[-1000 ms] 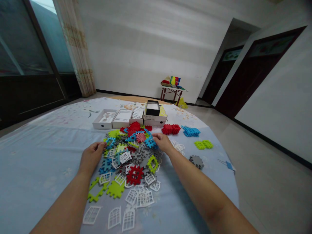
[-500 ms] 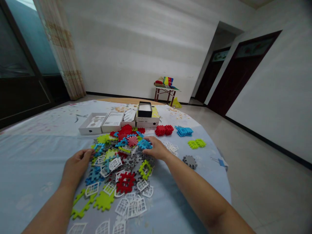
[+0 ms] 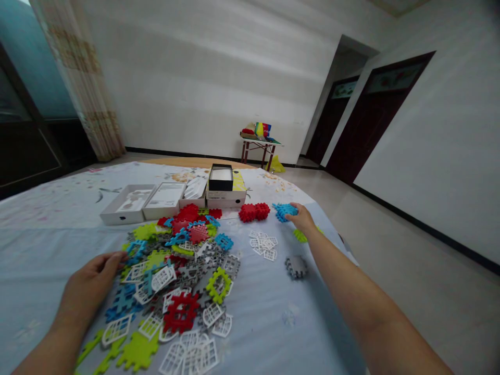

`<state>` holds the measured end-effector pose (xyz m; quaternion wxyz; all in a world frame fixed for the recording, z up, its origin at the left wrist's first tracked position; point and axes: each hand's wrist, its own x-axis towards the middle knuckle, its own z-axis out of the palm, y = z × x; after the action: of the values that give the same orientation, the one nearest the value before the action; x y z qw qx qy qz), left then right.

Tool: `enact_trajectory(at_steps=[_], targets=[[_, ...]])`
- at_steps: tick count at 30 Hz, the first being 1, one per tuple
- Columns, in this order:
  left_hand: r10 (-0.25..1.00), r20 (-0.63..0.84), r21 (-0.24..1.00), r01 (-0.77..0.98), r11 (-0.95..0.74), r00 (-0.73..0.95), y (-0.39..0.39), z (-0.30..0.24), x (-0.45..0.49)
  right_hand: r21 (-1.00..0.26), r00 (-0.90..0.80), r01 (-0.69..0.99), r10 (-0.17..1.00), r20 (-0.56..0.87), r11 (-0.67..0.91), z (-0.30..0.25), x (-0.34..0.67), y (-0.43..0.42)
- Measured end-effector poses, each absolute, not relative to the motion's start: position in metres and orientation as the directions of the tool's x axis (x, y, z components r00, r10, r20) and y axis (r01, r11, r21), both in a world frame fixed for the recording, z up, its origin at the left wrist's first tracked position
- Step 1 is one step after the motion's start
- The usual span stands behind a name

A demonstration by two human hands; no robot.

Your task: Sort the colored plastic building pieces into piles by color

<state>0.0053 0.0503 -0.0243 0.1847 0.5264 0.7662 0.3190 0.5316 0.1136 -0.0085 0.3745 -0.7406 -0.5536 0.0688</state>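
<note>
My right hand (image 3: 303,220) grips a blue notched building tile (image 3: 284,211) at the blue stack on the table's right side; its fingers partly hide the tile and the stack. At the left edge of a mixed pile, my left hand (image 3: 91,276) rests with thumb and fingers closed, beside a blue frame tile (image 3: 136,251). What those fingers hold, if anything, is hidden. The pile holds grey tiles, a red tile (image 3: 180,312), a lime-green tile (image 3: 138,351) and white lattice window pieces (image 3: 191,357).
Red tiles (image 3: 253,212), white window pieces (image 3: 263,245), grey tiles (image 3: 296,267) and partly covered lime-green tiles (image 3: 300,236) lie in separate groups. Behind the pile stand an open white box (image 3: 113,214), more boxes and a black box (image 3: 221,183). The table's edge curves along the right.
My right hand has moved right from the pile to the blue stack, carrying a blue tile. My left hand stays by the pile's left edge. The view has shifted slightly.
</note>
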Motion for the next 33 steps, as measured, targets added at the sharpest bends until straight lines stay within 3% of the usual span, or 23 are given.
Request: enact_trajectory(at_steps=[3, 16, 33], targets=[[0.921, 0.044, 0.672, 0.694, 0.26, -0.388, 0.052, -0.027, 0.004, -0.595, 0.435, 0.776, 0.862, 0.261, -0.211, -0.01, 0.556, 0.124], [0.896, -0.04, 0.672, 0.652, 0.351, -0.441, 0.048, -0.018, 0.012, -0.527, 0.388, 0.823, 0.887, 0.251, -0.211, -0.01, 0.554, 0.136], [0.914, 0.057, 0.689, 0.678, 0.256, -0.402, 0.052, -0.028, 0.005, -0.397, 0.403, 0.874, 0.875, 0.269, -0.281, -0.005, 0.539, 0.129]])
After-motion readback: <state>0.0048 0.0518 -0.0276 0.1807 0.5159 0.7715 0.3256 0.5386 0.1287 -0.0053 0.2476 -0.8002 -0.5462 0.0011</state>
